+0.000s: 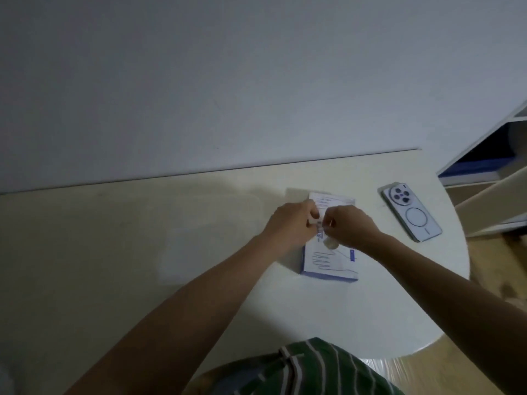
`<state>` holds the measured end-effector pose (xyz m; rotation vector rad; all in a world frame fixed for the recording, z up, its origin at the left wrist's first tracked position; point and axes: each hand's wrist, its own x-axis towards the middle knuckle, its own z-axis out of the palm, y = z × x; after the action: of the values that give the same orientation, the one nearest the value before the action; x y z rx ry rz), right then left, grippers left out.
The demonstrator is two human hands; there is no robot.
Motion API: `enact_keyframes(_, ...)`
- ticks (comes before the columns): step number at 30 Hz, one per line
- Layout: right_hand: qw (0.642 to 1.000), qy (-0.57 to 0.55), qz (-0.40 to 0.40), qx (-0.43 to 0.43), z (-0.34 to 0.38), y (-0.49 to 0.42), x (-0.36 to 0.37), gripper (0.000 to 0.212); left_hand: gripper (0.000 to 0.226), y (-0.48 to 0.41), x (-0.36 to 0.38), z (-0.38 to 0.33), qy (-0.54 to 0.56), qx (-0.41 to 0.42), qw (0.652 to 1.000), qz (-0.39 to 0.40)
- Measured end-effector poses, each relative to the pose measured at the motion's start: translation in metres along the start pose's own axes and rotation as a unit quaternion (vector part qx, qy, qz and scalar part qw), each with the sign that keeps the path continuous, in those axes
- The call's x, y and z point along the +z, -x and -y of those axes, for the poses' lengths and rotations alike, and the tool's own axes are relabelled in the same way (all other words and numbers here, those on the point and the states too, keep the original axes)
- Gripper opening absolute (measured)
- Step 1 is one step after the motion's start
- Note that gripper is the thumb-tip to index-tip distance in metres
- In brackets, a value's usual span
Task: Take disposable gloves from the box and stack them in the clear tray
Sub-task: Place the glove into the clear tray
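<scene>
A white and blue glove box (328, 263) lies flat on the table, right of the middle, with hand outlines printed on its top. Both hands meet over the box's middle. My left hand (291, 223) pinches at the box's top with curled fingers. My right hand (352, 226) pinches there too, and a small pale crumpled glove (330, 245) pokes out under it. The box's opening is hidden by the fingers. The clear tray (258, 202) shows only as a faint outline on the table, left of the box.
A phone (412, 212) lies face down at the table's right, near the rounded edge. A white shelf unit (484, 166) stands beyond that edge. The wall runs along the table's back. My striped clothing (328, 369) fills the bottom.
</scene>
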<state>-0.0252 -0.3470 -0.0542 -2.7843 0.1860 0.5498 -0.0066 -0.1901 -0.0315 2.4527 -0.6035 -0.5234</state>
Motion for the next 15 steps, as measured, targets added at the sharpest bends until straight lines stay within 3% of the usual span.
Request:
enact_keyframes(4,0.999,0.040,0.006,-0.003,-0.024,0.001,0.027,0.035,0.054,-0.016,0.048,-0.008,-0.029,-0.021,0.995,0.093)
enact_keyframes(10,0.992,0.106,-0.052,-0.044,-0.030,-0.006,0.037,0.013,0.056,-0.025,0.073,0.000,-0.009,-0.062,0.996,0.061)
enact_keyframes(12,0.993,0.071,-0.060,-0.065,-0.032,-0.008,0.033,0.014,0.061,-0.026,0.076,0.003,-0.014,-0.058,0.997,0.055)
enact_keyframes(15,0.986,-0.074,-0.103,-0.107,-0.037,-0.007,0.022,0.017,0.065,-0.025,0.080,0.005,0.007,-0.053,0.998,0.041)
